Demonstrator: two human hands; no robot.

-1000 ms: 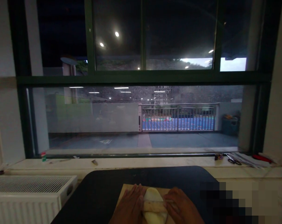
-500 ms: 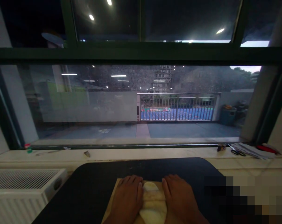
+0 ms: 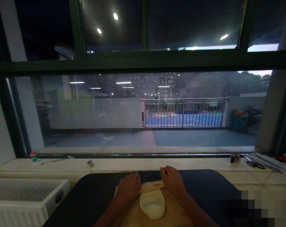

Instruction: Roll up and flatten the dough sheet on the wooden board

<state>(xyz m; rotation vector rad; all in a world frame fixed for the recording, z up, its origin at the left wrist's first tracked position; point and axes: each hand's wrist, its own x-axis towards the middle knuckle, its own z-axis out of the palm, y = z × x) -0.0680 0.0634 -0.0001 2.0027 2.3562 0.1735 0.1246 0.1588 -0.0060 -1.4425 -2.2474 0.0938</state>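
Note:
A wooden rolling pin [image 3: 151, 187] lies crosswise at the far edge of a pale, flattened piece of dough [image 3: 152, 205]. My left hand [image 3: 130, 185] is closed around the pin's left end, and my right hand [image 3: 172, 180] is closed around its right end, slightly farther from me. Under the dough is a wooden board [image 3: 131, 217], set on a dark table [image 3: 86, 198]. My hands and forearms cover the pin's ends and parts of the board.
A white radiator [image 3: 26, 195] stands left of the table. Along the windowsill [image 3: 133, 164] are a small red-capped container [image 3: 33, 156], scissors [image 3: 255, 165] and a stack of papers [image 3: 268, 162]. Behind the sill is a large window showing a railing [image 3: 183, 113] outside.
Both hands and the rolling pin have moved away from me, from the middle of the dough to its far edge. The pin now tilts, right end farther. The camera view has shifted upward slightly.

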